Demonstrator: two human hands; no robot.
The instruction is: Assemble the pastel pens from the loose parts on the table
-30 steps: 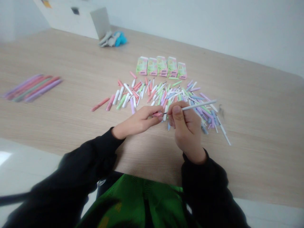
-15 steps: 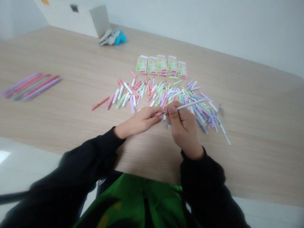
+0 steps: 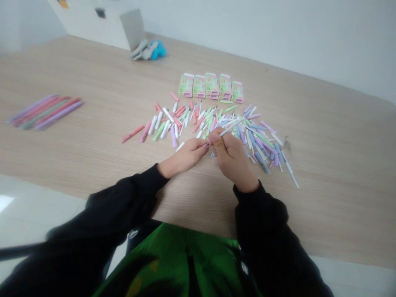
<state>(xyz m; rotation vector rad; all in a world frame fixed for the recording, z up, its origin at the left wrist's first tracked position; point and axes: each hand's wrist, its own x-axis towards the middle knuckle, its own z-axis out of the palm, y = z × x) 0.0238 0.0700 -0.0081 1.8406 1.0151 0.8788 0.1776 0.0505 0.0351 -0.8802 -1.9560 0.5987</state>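
Observation:
My right hand (image 3: 230, 154) pinches a thin white pen refill (image 3: 230, 127) that sticks out up and to the right. My left hand (image 3: 187, 154) is closed on a small pink pen part (image 3: 205, 145), mostly hidden by its fingers. The two hands meet fingertip to fingertip just in front of a spread pile of pen parts (image 3: 216, 123) in pink, green, purple, blue and white, lying on the wooden table (image 3: 93, 82).
Several small pink-and-green boxes (image 3: 211, 86) stand in a row behind the pile. A bundle of assembled pens (image 3: 45, 112) lies at the far left. A grey and blue cloth (image 3: 149, 50) and a white box (image 3: 102, 22) sit at the back.
The refill has slid leftward into the part in my left hand, so less of it sticks out. Both hands have drawn a little closer together and up toward the pile.

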